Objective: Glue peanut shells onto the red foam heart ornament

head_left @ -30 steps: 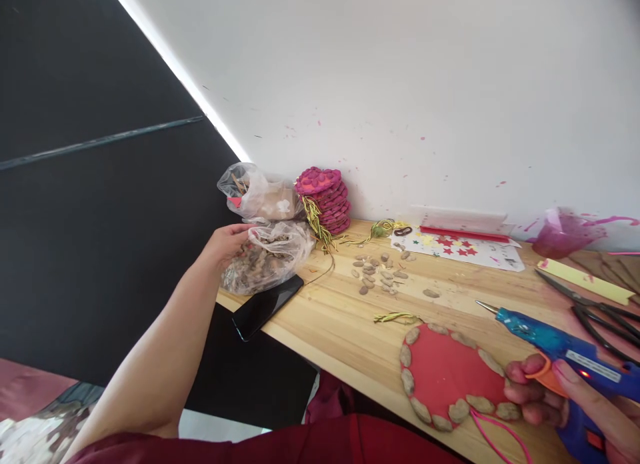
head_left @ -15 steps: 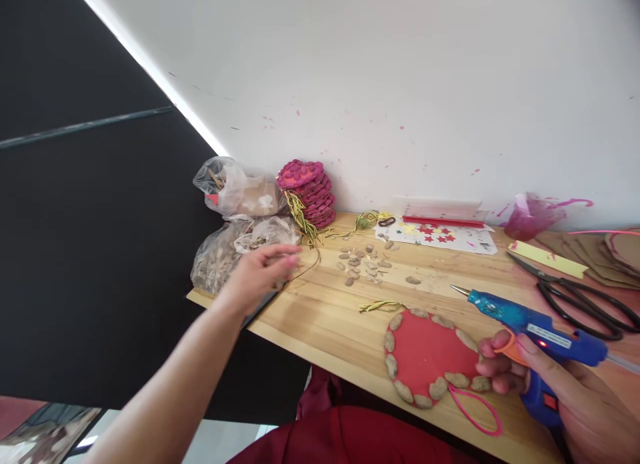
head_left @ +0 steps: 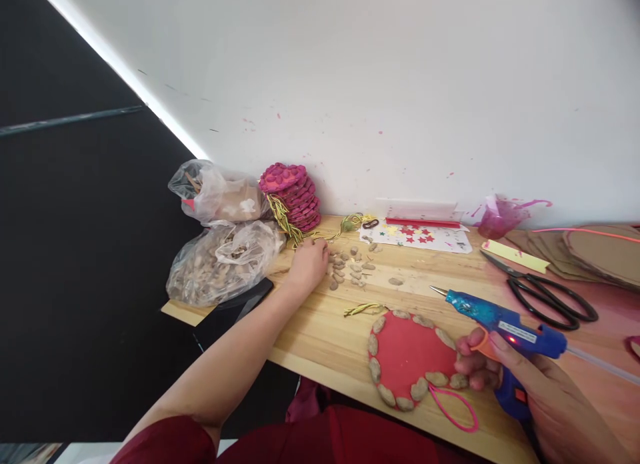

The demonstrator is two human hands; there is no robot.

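Observation:
My right hand (head_left: 515, 377) is wrapped around a blue hot glue gun (head_left: 520, 334), with a finger on its orange trigger. The nozzle points left and a red light glows on its side. Just below and left of it lies a red heart-shaped piece (head_left: 407, 354) edged with peanuts in their shells, with a pink cord loop (head_left: 457, 411) and a yellow-green tassel (head_left: 365, 309) attached. My left hand (head_left: 310, 259) is down at the left edge of some loose peanuts (head_left: 355, 267). Its fingers are curled and mostly hidden, so what they hold is unclear.
Plastic bags (head_left: 220, 264) and a dark phone-like slab (head_left: 235, 314) are at left. Behind stands a stack of magenta pieces (head_left: 293, 197). Star cutouts lie on white paper (head_left: 450, 241). Black scissors (head_left: 545, 294), a stained cup (head_left: 500, 217) and cardboard pieces (head_left: 595, 251) are at right.
My left hand has moved right and down, from above the table beside the bags to the loose peanuts. The view has shifted slightly right; my right hand keeps holding the glue gun.

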